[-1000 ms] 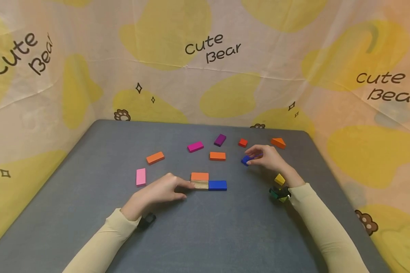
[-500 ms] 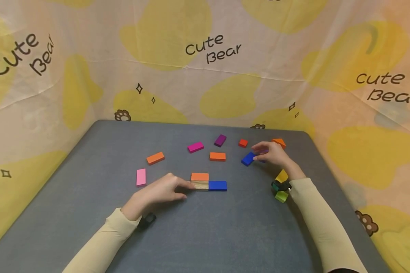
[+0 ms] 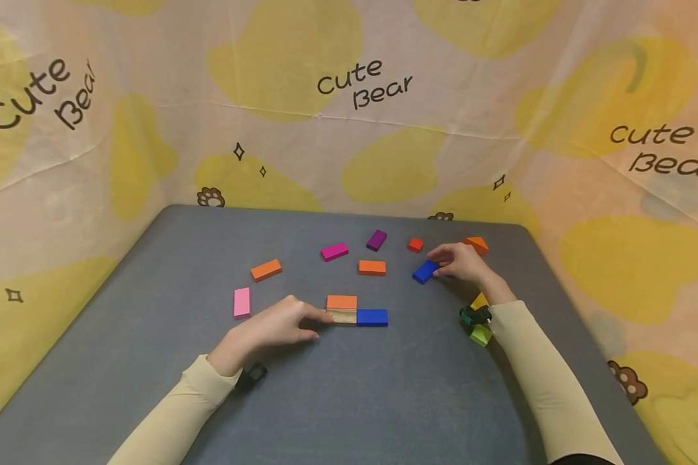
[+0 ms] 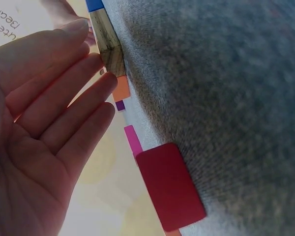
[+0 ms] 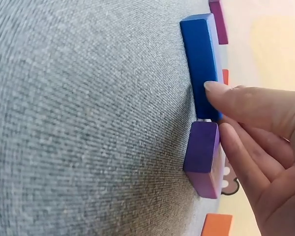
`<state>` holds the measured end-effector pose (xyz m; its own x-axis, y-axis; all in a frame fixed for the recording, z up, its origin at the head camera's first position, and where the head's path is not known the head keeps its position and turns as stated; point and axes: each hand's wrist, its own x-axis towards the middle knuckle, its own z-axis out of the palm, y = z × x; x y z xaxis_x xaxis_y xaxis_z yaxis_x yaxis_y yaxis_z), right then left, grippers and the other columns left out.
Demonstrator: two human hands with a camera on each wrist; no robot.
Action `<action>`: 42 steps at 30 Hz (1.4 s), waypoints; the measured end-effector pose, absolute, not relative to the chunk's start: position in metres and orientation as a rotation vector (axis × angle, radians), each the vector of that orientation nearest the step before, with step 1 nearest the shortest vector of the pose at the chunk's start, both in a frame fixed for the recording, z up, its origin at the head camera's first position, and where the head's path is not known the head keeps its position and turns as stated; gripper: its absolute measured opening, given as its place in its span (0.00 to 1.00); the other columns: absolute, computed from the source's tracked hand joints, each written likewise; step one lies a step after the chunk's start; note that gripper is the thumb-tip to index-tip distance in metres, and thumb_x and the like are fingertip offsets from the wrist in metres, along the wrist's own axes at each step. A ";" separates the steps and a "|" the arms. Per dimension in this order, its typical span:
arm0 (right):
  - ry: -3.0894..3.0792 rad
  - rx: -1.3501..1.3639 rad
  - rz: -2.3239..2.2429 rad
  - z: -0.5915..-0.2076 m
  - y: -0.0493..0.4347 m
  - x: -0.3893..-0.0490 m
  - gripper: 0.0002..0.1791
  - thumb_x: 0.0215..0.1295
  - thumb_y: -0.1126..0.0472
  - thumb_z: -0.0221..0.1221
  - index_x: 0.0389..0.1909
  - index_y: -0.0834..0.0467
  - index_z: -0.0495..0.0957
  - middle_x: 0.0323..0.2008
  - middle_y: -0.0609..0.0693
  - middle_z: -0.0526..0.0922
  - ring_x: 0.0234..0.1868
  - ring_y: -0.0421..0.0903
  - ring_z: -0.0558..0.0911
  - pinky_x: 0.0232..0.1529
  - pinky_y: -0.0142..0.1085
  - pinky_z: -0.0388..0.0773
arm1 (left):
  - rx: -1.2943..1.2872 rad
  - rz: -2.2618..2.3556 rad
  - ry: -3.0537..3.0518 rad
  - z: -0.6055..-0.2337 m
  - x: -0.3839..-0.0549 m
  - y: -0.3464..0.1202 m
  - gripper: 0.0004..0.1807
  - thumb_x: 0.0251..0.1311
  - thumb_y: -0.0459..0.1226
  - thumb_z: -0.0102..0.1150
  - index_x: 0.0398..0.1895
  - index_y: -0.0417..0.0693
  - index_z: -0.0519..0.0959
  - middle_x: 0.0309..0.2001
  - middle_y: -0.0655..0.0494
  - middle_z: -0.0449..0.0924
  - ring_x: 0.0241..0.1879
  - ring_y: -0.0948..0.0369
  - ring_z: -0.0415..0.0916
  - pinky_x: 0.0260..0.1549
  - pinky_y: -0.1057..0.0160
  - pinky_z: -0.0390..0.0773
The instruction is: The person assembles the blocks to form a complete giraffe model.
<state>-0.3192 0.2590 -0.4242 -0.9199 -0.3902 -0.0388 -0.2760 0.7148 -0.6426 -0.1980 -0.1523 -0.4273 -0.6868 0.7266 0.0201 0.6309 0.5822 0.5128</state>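
Observation:
My left hand (image 3: 273,326) has its fingers extended, fingertips touching a bare wood block (image 3: 344,320). Behind that block lies an orange block (image 3: 342,301), and a blue block (image 3: 373,318) adjoins its right end. Farther right, my right hand (image 3: 462,263) pinches another blue block (image 3: 423,272) near its right end. In the right wrist view, the thumb lies on the near face of this blue block (image 5: 200,64) while the other fingers are behind it. A short purple block (image 5: 202,147) stands right by its end; the right hand mostly hides it in the head view.
Magenta (image 3: 334,252), dark purple (image 3: 376,240) and red (image 3: 415,245) blocks lie toward the back. An orange triangular block (image 3: 476,245) sits at the back right. Yellow (image 3: 479,301) and green (image 3: 480,335) blocks are beside the right wrist. A pink block (image 3: 242,303) lies left.
My right hand has shifted right and back along the blue block, uncovering its left part, and now holds it near its right end. The left hand stays in place.

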 end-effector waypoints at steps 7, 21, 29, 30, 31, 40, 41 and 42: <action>2.779 -0.603 -0.882 -0.422 0.254 -0.319 0.21 0.53 0.69 0.66 0.51 0.64 0.79 0.51 0.63 0.81 0.51 0.59 0.81 0.50 0.49 0.78 | 1.166 0.732 2.628 -0.428 -0.199 -0.152 0.21 0.53 0.36 0.67 0.52 0.55 0.82 0.50 0.65 0.82 0.51 0.70 0.77 0.51 0.63 0.77; 2.812 -0.646 -0.809 -0.421 0.249 -0.320 0.21 0.51 0.66 0.69 0.48 0.62 0.81 0.47 0.61 0.83 0.47 0.56 0.82 0.47 0.47 0.79 | 1.175 0.739 2.625 -0.423 -0.196 -0.152 0.20 0.53 0.36 0.68 0.52 0.53 0.82 0.49 0.63 0.83 0.51 0.69 0.78 0.51 0.62 0.77; 2.803 -0.626 -0.792 -0.421 0.249 -0.319 0.20 0.51 0.65 0.69 0.48 0.61 0.81 0.46 0.60 0.83 0.47 0.56 0.82 0.47 0.47 0.79 | 1.180 0.741 2.618 -0.423 -0.197 -0.152 0.20 0.53 0.36 0.67 0.52 0.52 0.82 0.49 0.63 0.83 0.50 0.69 0.78 0.51 0.62 0.77; 2.803 -0.627 -0.789 -0.422 0.249 -0.319 0.20 0.51 0.65 0.69 0.48 0.61 0.81 0.46 0.59 0.83 0.47 0.55 0.82 0.47 0.47 0.79 | 1.184 0.742 2.617 -0.424 -0.197 -0.152 0.20 0.53 0.36 0.67 0.51 0.52 0.82 0.49 0.62 0.83 0.50 0.69 0.78 0.51 0.62 0.77; 2.801 -0.632 -0.787 -0.422 0.249 -0.320 0.20 0.52 0.65 0.69 0.47 0.61 0.81 0.46 0.60 0.83 0.46 0.55 0.82 0.47 0.47 0.79 | 1.184 0.742 2.618 -0.424 -0.197 -0.152 0.20 0.53 0.36 0.67 0.51 0.52 0.82 0.49 0.62 0.83 0.50 0.69 0.78 0.51 0.62 0.77; 2.818 -0.647 -0.734 -0.424 0.241 -0.317 0.19 0.50 0.60 0.71 0.45 0.58 0.83 0.42 0.56 0.85 0.42 0.50 0.84 0.44 0.43 0.80 | 1.198 0.732 2.615 -0.426 -0.198 -0.152 0.19 0.53 0.36 0.67 0.51 0.52 0.82 0.49 0.62 0.83 0.51 0.68 0.78 0.51 0.61 0.77; 2.824 -0.648 -0.730 -0.424 0.240 -0.317 0.19 0.50 0.60 0.71 0.45 0.58 0.83 0.42 0.55 0.85 0.41 0.49 0.84 0.44 0.43 0.80 | 1.199 0.734 2.614 -0.426 -0.198 -0.152 0.20 0.53 0.36 0.67 0.51 0.52 0.82 0.49 0.62 0.83 0.51 0.68 0.78 0.51 0.61 0.77; 2.830 -0.651 -0.729 -0.424 0.240 -0.316 0.19 0.49 0.59 0.71 0.44 0.58 0.83 0.41 0.55 0.85 0.41 0.49 0.83 0.43 0.43 0.80 | 1.198 0.735 2.613 -0.426 -0.198 -0.152 0.19 0.53 0.36 0.67 0.51 0.52 0.82 0.49 0.62 0.83 0.51 0.68 0.78 0.51 0.61 0.77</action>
<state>-0.3161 0.2396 -0.4239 -0.8951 -0.4445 -0.0336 -0.3729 0.7879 -0.4900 -0.1976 -0.1522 -0.4257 -0.6613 0.7487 0.0453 0.6626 0.5548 0.5032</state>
